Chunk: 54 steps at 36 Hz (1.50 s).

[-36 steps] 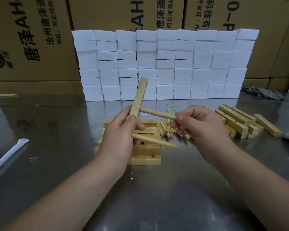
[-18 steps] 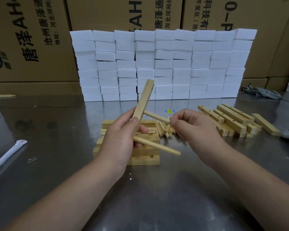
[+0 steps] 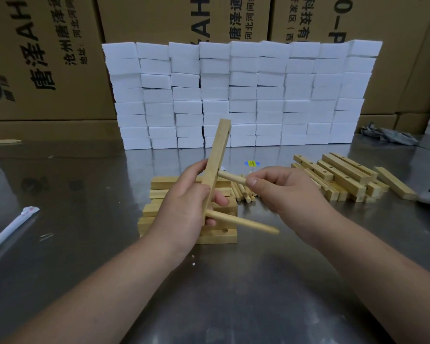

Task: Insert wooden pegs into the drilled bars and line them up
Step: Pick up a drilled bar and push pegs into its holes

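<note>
My left hand grips a drilled wooden bar that stands almost upright, leaning a little to the right. A long lower peg sticks out of the bar toward the right. My right hand pinches an upper peg whose tip is in the bar's middle hole. Behind my left hand is a stack of bars on the steel table. Loose pegs lie between the hands.
A pile of drilled bars lies at the right. A wall of white foam blocks stands behind, with cardboard boxes beyond it. A white wrapped stick lies at the left edge, and a grey cloth at the far right.
The upper peg has gone deeper into the bar, and my right hand has moved left, closer to it. The bar has tilted slightly more to the right.
</note>
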Available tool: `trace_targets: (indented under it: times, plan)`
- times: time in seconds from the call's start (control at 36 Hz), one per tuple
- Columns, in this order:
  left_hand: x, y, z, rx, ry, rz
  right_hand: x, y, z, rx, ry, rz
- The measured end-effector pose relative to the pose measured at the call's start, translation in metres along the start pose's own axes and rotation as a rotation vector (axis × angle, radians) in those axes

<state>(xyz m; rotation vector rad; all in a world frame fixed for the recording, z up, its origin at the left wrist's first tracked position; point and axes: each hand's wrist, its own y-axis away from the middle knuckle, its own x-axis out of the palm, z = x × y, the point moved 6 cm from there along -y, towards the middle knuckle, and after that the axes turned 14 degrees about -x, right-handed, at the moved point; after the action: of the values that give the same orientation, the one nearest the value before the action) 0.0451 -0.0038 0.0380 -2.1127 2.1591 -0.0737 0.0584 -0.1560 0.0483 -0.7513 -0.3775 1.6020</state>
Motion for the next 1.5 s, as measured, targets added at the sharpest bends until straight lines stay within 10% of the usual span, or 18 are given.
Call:
trace_targets:
  times: [1.5]
  plan:
    - [-0.0042,-0.0029,0.0069,0.116,-0.321,-0.054,0.0037,0.0038,-0.0044,0.130,0.203,0.181]
